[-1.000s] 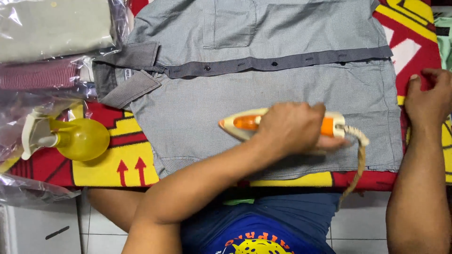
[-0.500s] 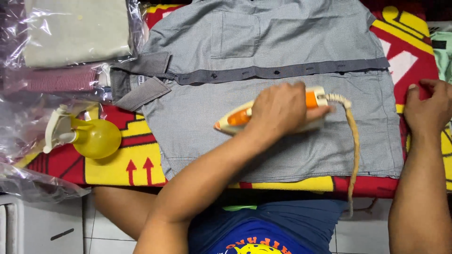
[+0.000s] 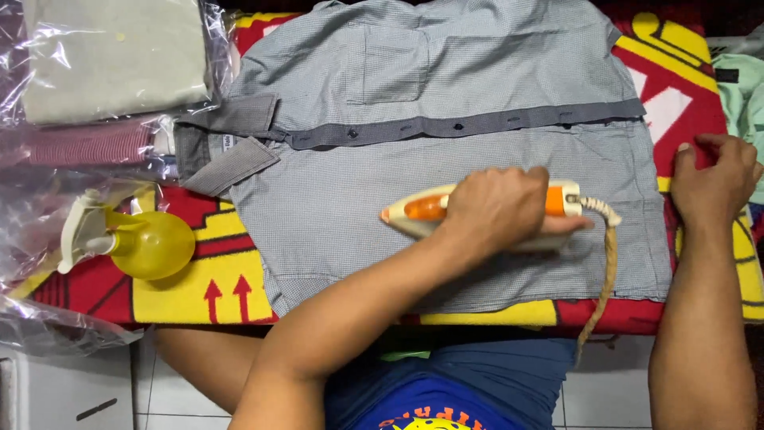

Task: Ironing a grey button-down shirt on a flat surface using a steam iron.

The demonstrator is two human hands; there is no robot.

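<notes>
Head view, looking down: a grey shirt (image 3: 446, 159) lies flat on a bench (image 3: 684, 95) covered in a red and yellow patterned cloth, collar to the left, hem to the right, button placket running left to right across the middle. The left hand (image 3: 497, 211) is closed around the handle of an iron (image 3: 422, 213), whose white and orange body rests on the shirt's near panel, below the placket. The iron's long axis runs left to right, parallel to the placket, with its pointed nose toward the collar and its braided cord (image 3: 605, 263) leaving the heel and hanging off the near edge of the bench. The unironed-looking stretch of panel between nose and collar lies to the left of the hand, along that same axis. The right hand (image 3: 712, 179) rests with curled fingers on the bench cover just beside the shirt's hem; whether it pinches the fabric cannot be told. A yellow spray bottle (image 3: 135, 243) lies on its side at the left, well apart from the iron, beside folded garments in clear plastic bags (image 3: 111, 64).
</notes>
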